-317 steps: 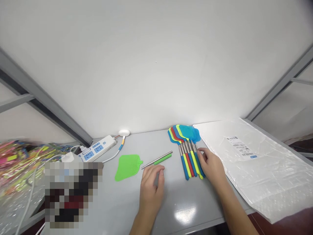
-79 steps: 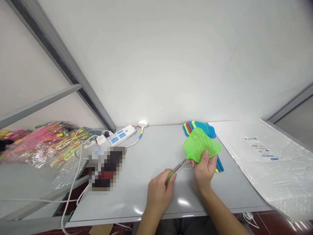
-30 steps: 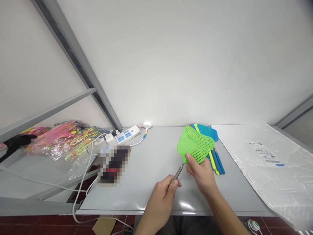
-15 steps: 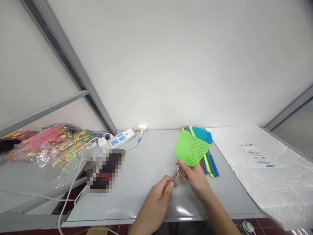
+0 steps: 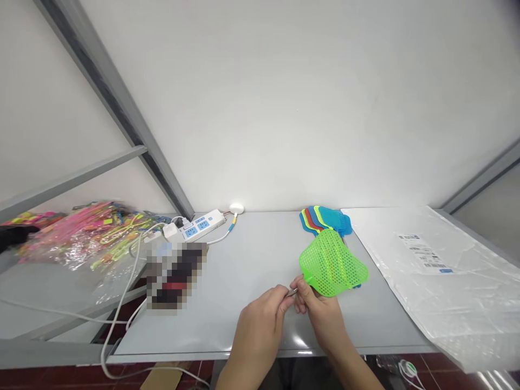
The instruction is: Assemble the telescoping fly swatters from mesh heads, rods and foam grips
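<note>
A bright green fly swatter (image 5: 333, 265) is held over the table between both of my hands, its perforated head tilted to the right. My left hand (image 5: 262, 319) is closed round the metal rod of its handle; only a short piece of metal shows between the hands. My right hand (image 5: 319, 309) pinches the neck just below the head. Behind it lies a fanned stack of fly swatters (image 5: 333, 218) in blue, yellow and red. The green head covers most of their handles.
A white power strip (image 5: 203, 225) with plugs and cables lies at the back left, near a pixelated patch. Plastic bags of colourful items (image 5: 93, 233) fill the left shelf. A white bubble mailer (image 5: 430, 271) covers the right side and hangs over the front edge.
The green swatter has turned and shifted right and toward me. My hands have drawn closer together, so less metal rod shows between them.
</note>
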Action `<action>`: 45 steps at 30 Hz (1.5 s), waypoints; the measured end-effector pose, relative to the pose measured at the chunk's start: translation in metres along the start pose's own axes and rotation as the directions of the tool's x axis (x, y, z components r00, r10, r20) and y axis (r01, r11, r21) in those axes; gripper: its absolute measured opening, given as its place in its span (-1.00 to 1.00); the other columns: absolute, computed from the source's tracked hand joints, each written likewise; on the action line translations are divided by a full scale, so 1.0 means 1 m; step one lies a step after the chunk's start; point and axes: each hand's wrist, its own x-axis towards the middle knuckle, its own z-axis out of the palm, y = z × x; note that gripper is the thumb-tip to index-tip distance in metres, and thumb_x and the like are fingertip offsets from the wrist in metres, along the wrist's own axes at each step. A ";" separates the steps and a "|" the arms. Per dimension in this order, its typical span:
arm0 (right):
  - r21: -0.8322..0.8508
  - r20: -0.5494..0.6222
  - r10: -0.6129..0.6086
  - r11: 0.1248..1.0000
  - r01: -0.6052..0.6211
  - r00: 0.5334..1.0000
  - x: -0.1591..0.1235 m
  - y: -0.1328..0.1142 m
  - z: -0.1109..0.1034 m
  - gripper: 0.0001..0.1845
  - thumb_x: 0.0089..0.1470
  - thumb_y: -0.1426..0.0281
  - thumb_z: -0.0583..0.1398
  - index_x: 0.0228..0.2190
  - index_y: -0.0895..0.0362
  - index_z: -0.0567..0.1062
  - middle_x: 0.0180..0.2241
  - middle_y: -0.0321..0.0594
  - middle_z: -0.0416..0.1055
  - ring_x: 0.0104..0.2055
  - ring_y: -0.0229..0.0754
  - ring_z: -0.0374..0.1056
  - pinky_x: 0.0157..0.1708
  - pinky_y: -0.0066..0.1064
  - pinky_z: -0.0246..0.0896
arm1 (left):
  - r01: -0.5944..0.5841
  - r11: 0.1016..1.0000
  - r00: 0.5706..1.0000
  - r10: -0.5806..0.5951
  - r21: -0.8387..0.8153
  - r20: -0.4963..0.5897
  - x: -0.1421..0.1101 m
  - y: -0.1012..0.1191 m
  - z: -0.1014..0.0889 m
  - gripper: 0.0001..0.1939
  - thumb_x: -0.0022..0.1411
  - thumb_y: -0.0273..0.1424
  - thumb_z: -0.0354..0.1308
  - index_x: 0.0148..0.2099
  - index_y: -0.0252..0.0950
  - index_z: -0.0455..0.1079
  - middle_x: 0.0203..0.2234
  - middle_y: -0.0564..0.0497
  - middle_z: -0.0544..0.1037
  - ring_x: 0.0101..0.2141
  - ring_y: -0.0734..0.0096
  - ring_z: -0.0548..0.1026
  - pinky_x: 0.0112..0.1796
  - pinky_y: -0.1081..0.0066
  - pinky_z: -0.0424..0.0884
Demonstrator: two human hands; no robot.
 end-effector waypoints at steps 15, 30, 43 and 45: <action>0.276 -0.232 -0.092 0.948 0.157 0.968 -0.036 -0.052 -0.060 -0.77 0.05 0.20 0.33 -0.34 0.10 0.53 -0.63 -0.45 0.11 -0.61 -0.39 0.10 -0.55 -0.48 0.14 | -0.226 0.934 0.890 0.313 0.275 -0.331 -0.041 -0.003 -0.019 -0.85 0.30 -0.40 0.11 -0.18 -0.08 0.50 -0.46 0.04 0.52 -0.39 0.27 0.42 0.06 0.15 0.01; 0.264 -0.237 -0.180 0.934 0.241 0.955 -0.124 -0.016 -0.027 -0.68 0.20 0.08 0.15 -0.39 0.07 0.39 -0.62 -0.41 0.26 -0.60 -0.32 0.23 -0.55 -0.44 0.16 | -0.246 0.428 0.876 -0.286 -0.869 -0.389 -0.102 0.043 0.089 -0.51 0.36 -0.01 -0.08 -0.22 -0.31 0.45 -0.45 -0.01 0.39 -0.42 0.41 0.30 -0.36 0.42 0.26; 0.230 -0.402 -0.283 0.889 0.395 0.871 -0.101 -0.046 -0.084 -0.66 0.09 0.10 0.27 -0.42 0.11 0.40 -0.64 -0.48 0.09 -0.62 -0.40 0.05 -0.59 -0.52 0.02 | -0.528 0.117 0.659 -0.567 -0.841 -0.493 -0.106 0.009 0.020 -0.61 0.21 -0.07 0.22 -0.32 -0.34 0.40 -0.59 0.19 0.11 -0.60 0.64 0.11 -0.50 0.55 0.18; 0.248 -0.421 -0.286 0.877 0.413 0.861 -0.097 -0.051 -0.092 -0.66 0.08 0.10 0.28 -0.42 0.11 0.40 -0.64 -0.49 0.07 -0.62 -0.41 0.03 -0.59 -0.52 0.02 | -0.533 0.096 0.659 -0.576 -0.840 -0.484 -0.105 0.010 0.019 -0.62 0.24 -0.07 0.19 -0.31 -0.32 0.38 -0.59 0.20 0.10 -0.62 0.65 0.09 -0.52 0.55 0.16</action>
